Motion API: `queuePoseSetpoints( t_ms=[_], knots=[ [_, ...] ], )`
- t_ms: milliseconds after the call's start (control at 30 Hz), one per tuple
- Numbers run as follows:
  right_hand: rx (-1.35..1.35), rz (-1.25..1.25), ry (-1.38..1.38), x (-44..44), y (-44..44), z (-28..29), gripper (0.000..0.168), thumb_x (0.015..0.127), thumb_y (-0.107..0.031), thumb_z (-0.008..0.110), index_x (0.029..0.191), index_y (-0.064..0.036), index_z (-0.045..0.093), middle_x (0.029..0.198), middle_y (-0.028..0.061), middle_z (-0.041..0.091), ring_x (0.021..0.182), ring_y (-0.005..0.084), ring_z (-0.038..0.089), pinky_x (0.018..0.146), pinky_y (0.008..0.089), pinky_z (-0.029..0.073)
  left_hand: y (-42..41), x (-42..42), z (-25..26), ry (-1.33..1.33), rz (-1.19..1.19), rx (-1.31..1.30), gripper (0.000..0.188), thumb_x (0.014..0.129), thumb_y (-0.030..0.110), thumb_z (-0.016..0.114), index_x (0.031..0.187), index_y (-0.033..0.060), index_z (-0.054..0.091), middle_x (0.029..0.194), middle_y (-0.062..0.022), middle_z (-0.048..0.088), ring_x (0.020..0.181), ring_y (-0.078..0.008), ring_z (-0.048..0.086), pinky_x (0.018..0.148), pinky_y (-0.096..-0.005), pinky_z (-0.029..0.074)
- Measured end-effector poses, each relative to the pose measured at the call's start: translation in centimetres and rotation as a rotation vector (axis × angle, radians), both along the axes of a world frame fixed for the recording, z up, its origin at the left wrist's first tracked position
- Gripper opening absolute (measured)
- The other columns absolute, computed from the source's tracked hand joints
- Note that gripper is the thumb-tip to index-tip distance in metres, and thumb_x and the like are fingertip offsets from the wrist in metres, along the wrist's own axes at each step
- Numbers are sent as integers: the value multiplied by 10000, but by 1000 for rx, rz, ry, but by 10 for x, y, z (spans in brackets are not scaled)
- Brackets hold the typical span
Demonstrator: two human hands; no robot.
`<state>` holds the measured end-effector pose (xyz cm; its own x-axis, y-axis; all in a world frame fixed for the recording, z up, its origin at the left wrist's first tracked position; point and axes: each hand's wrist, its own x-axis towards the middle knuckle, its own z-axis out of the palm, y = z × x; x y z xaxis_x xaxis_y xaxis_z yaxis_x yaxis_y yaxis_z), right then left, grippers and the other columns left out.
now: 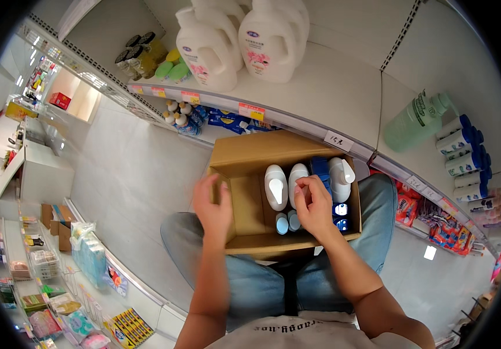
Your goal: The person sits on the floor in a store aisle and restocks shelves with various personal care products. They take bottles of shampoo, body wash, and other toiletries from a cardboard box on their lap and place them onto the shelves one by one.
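Observation:
An open cardboard box point(246, 196) stands between my knees, in front of the shelf. White bottles stand in its right half: a pump bottle point(275, 188), a second white bottle point(297, 172) and another pump bottle point(340, 183) at the right. Blue packages point(320, 168) sit between the last two. Small blue-capped bottles point(282, 223) are along the near side. My left hand point(213, 207), slightly blurred, is over the box's left edge with fingers apart and nothing in it. Curled fingers of my right hand point(313, 205) cover part of the second white bottle; whether they grip it is hidden.
The shelf point(338, 100) beyond the box holds large white jugs point(270, 48), a green pump bottle point(416, 122) and blue-capped bottles point(464, 165). Lower down are bagged goods point(407, 205). Another stocked shelf point(76, 301) runs along the left, with grey floor point(124, 174) between.

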<state>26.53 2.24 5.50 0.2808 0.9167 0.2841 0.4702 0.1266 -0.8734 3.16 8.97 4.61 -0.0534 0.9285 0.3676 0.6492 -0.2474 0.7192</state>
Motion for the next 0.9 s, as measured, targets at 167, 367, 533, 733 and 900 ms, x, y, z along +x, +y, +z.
queuePoseSetpoints(
  t_ms=[167, 367, 533, 733, 900],
  knots=[
    [9, -8, 55, 2, -2, -5, 74, 947, -55, 628, 1006, -21, 602, 864, 80, 564, 589, 155, 518, 544, 277, 415, -26, 70, 15, -172, -400, -117, 370, 840, 109, 753, 1189, 42, 653, 1198, -143, 612, 1099, -339, 604, 945, -393, 500],
    [2, 74, 131, 17, -8, -9, 79, 968, -39, 605, 1036, -1, 616, 903, 72, 609, 651, 112, 557, 576, 245, 430, -25, 83, 5, 51, -427, -110, 440, 785, 136, 781, 1193, 68, 631, 1229, -132, 588, 1132, -359, 555, 960, -425, 485],
    [12, 76, 293, 19, -8, -15, 99, 974, -62, 597, 1042, 2, 629, 909, 103, 634, 640, 159, 566, 589, 276, 458, -30, 83, 7, 187, -371, -116, 476, 774, 104, 783, 1188, 72, 551, 1200, -132, 587, 1112, -366, 547, 933, -443, 484],
    [162, -11, 391, 20, -14, -9, 74, 959, -18, 604, 1021, 9, 635, 888, 70, 626, 655, 109, 573, 565, 241, 444, -20, 63, -12, 141, -281, -94, 399, 862, 148, 755, 1197, 54, 561, 1150, -163, 587, 1018, -411, 598, 865, -446, 517],
    [202, 65, 213, -11, -33, 9, 48, 943, -24, 618, 976, -8, 649, 859, 103, 627, 647, 178, 595, 584, 284, 478, -21, 46, -17, 121, -313, -58, 458, 866, 168, 771, 1259, 60, 562, 1168, -165, 611, 1035, -413, 616, 859, -450, 527]
  ],
)
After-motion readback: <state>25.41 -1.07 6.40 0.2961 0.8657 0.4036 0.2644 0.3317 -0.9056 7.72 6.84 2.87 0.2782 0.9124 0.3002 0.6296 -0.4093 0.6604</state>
